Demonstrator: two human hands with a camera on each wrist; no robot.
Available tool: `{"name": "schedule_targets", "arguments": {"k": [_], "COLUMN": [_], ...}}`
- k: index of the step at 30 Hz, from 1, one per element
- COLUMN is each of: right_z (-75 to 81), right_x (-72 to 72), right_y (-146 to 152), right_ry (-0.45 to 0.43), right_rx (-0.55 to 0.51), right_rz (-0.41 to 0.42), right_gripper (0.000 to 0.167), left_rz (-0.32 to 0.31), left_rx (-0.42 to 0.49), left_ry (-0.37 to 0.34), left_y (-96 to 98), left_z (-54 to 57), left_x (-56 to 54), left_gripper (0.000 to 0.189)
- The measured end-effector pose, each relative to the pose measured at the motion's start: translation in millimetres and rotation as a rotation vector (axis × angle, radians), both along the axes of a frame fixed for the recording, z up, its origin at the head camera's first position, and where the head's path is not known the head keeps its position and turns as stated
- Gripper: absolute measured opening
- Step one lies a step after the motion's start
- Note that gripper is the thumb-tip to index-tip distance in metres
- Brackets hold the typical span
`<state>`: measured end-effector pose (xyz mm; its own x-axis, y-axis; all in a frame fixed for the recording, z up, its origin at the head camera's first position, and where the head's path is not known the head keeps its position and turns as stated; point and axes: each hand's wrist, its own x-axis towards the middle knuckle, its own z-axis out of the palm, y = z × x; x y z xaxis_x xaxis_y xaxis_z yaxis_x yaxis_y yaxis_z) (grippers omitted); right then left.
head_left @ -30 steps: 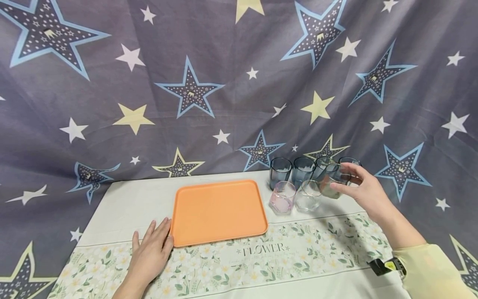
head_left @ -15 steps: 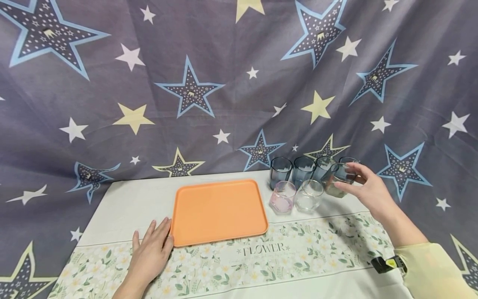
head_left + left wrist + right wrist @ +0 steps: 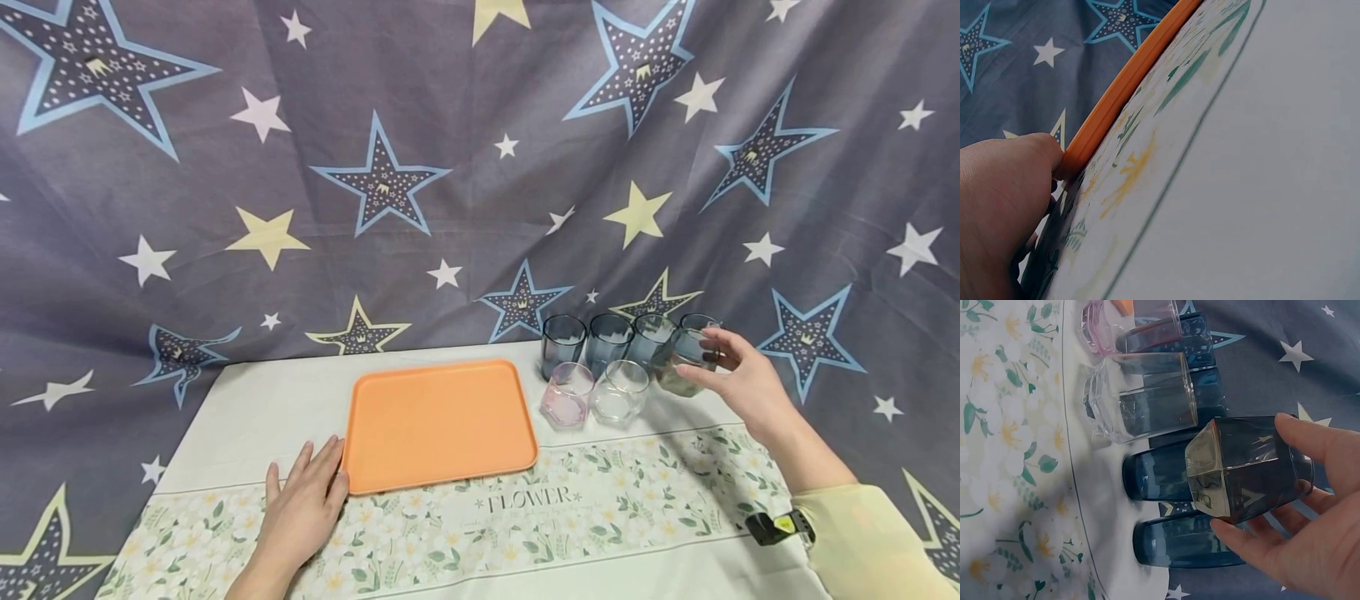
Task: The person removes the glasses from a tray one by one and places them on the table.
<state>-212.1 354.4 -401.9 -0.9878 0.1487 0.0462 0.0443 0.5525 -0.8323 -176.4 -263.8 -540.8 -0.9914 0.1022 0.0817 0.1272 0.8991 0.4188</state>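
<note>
In the head view my right hand (image 3: 738,383) grips a smoky grey hexagonal glass (image 3: 1244,469) between thumb and fingers. The right wrist view shows its base lifted off the cloth, in front of the blue glasses. To its left stand a clear glass (image 3: 619,396) and a pink-tinted glass (image 3: 567,398), side by side. Behind these is a row of several blue tumblers (image 3: 563,342), partly hidden. My left hand (image 3: 303,500) lies on the cloth with fingers extended, touching the left edge of an orange tray (image 3: 442,427). The left wrist view shows the thumb against the tray's rim (image 3: 1104,119).
A white tablecloth with a floral band (image 3: 555,517) covers the table. A dark curtain with stars (image 3: 465,167) hangs right behind the table's back edge, close to the blue tumblers. The tray lies left of the glasses.
My right hand has shifted slightly to the right with the grey glass, away from the clear glass. The left hand and the tray have stayed where they were.
</note>
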Motion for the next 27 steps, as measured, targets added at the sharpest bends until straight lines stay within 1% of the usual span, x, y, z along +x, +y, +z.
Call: {"name": "schedule_targets", "arguments": {"k": [4,9,16,27], "right_z": [-4.8,-11.2,-20.9,-37.4], "right_x": [-1.1,-2.5,-3.8,-6.1], "right_y": [4,9,11,13], "right_ry": [-0.015,-0.032,-0.025,-0.061], "right_rx": [-0.013,-0.001,-0.024,-0.021], "right_rz": [-0.005,-0.010,-0.013,-0.014], "right_gripper": [0.098,0.100,0.100,0.100], "left_rz": [0.003,0.003,0.002,0.000], "left_rx": [-0.002,-0.004,0.000,-0.002], "left_ry": [0.003,0.001,0.007,0.002], "left_y": [-0.1,-0.1,-0.2,0.6], "left_z": [-0.2,-0.7,0.1,1.1], "left_x": [0.1,0.1,0.7,0.8], "left_gripper": [0.060,0.061,0.060,0.061]}}
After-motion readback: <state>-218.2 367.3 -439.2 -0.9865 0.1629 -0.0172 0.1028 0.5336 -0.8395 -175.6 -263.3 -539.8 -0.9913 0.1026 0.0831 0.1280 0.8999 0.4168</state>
